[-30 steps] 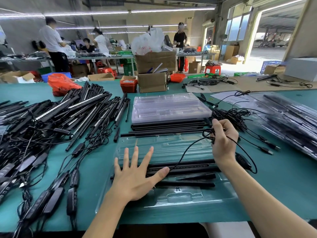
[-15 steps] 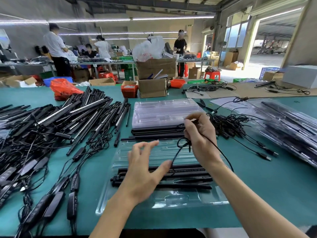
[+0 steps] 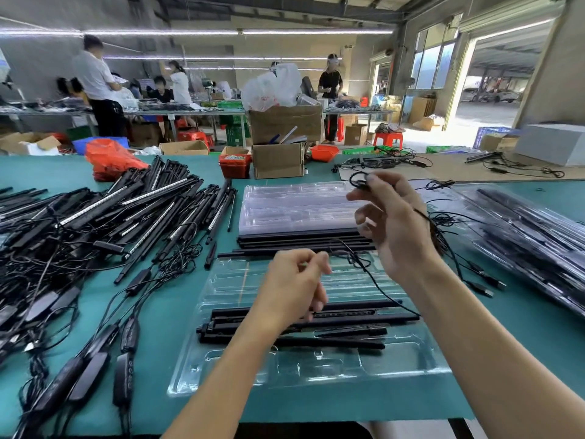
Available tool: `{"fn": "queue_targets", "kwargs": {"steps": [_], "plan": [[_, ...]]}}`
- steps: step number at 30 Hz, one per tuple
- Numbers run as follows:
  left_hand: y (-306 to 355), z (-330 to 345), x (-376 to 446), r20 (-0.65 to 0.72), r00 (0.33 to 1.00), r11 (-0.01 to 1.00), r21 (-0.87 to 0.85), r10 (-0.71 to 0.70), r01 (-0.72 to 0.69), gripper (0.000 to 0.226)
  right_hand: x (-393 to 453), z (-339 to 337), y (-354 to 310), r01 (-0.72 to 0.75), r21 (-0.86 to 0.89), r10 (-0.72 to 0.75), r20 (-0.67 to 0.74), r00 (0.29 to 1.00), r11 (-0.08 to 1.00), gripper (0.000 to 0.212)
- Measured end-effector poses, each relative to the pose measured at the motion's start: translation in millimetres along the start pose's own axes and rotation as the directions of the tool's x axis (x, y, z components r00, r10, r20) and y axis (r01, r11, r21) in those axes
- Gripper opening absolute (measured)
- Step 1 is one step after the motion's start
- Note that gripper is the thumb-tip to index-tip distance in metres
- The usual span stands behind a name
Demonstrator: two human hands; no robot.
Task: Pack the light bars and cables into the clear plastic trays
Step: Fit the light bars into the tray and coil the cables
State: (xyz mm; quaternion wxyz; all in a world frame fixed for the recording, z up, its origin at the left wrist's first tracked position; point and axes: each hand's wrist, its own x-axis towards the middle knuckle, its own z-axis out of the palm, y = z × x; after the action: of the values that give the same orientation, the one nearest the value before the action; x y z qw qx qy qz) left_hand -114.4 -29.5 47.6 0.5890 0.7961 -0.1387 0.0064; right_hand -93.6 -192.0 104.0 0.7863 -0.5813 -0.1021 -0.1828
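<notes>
- Clear plastic tray [image 3: 304, 372] in work, lying on table [image 3: 190, 403] directly below both hands; landmark for all entries.
- Light bars [image 3: 316, 318] already seated across tray's middle rows; far rows and near pockets appear unfilled.
- Cable [image 3: 373, 280] not yet packed: pinched in right hand [image 3: 395, 229] above tray's far-right corner, loop at fingertips, strand trailing down to the bars.
- Left hand [image 3: 294, 286] above tray's centre, fingers curled; thumb and forefinger meet, strand between them too thin to confirm.
- Stack of trays [image 3: 297, 207] beyond tray, apparently spare.
- Loose bars and cables [image 3: 95, 223] heaped left of tray: large backlog remaining.
- Filled trays [image 3: 522, 229] right of tray: judged finished.
</notes>
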Motion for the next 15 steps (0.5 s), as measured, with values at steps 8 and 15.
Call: {"fn": "queue_targets", "kwargs": {"steps": [8, 15], "plan": [[-6, 7, 17, -0.112, 0.994, 0.986, -0.163, 0.017, -0.035, 0.077, -8, -9, -7, -0.286, 0.621, 0.036, 0.383, 0.923, 0.73, 0.035], [-19, 24, 0, -0.035, 0.998, 0.996, -0.082, -0.049, 0.046, 0.013, -10, -8, -3, -0.297, 0.683, 0.055, 0.353, 0.934, 0.667, 0.036]]}}
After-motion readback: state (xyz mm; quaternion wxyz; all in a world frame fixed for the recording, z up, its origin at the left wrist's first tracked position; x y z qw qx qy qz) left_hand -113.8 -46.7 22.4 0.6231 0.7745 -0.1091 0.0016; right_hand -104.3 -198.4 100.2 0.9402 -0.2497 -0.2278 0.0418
